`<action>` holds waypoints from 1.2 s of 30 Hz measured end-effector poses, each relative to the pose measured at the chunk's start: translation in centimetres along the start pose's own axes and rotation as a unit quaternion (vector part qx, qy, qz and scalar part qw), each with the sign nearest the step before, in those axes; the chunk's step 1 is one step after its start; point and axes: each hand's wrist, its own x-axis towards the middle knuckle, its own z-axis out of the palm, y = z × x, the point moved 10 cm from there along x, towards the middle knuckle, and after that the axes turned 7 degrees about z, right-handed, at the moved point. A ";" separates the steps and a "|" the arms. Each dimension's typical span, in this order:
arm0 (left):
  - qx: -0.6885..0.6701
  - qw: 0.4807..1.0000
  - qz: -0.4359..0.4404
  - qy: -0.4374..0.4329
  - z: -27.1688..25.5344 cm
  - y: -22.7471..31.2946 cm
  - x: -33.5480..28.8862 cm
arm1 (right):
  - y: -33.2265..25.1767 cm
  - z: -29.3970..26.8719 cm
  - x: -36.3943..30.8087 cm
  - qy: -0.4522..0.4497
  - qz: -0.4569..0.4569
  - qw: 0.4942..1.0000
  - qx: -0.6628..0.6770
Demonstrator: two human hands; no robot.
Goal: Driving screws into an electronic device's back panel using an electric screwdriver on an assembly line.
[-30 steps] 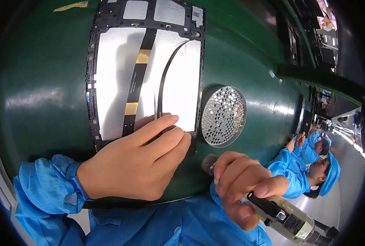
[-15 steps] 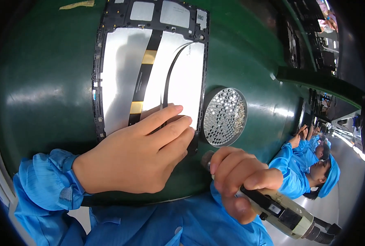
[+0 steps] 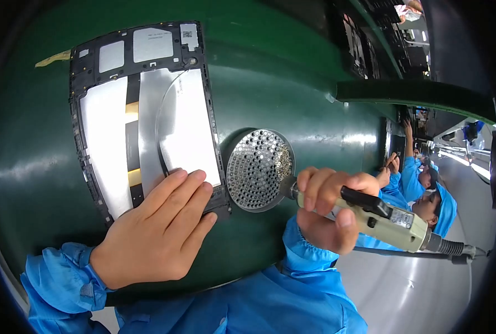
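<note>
My left hand (image 3: 159,228) lies flat, fingers stretched out together, on the lower part of a tablet (image 3: 189,128) whose inside is exposed. Silver panels, a black frame and a dark ribbon strip with gold patches show on it; the hand hides part of its near end. In my right hand (image 3: 328,206) is an electric screwdriver (image 3: 392,222), pale green with a black lever and a cable at its rear. Its tip end points left, at the right rim of a round metal dish (image 3: 291,150). Many small screws (image 3: 284,161) lie in the dish's perforated plate, heaped at its right side.
The work surface is a green mat (image 3: 36,150). A scrap of yellow tape (image 3: 53,58) lies past the tablet's far left corner. At right a green rail (image 3: 415,94) crosses the bench, and co-workers in blue (image 3: 420,211) sit farther along.
The tablet, with my left hand on it, has shifted left and turned slightly. My right hand has raised the screwdriver up and brought its tip to the dish's edge.
</note>
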 end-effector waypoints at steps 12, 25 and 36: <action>-0.013 1.000 -0.019 0.019 -0.2 -0.5 -0.3 | 1.2 0.7 0.4 -0.006 0.013 1.000 -0.003; -0.009 1.000 -0.011 0.018 -0.5 -0.6 -0.9 | 1.6 0.3 0.3 0.008 0.019 1.000 -0.012; -0.001 0.995 0.011 0.096 -1.1 0.1 -1.8 | -2.3 1.7 -0.9 0.021 -0.026 0.999 -0.021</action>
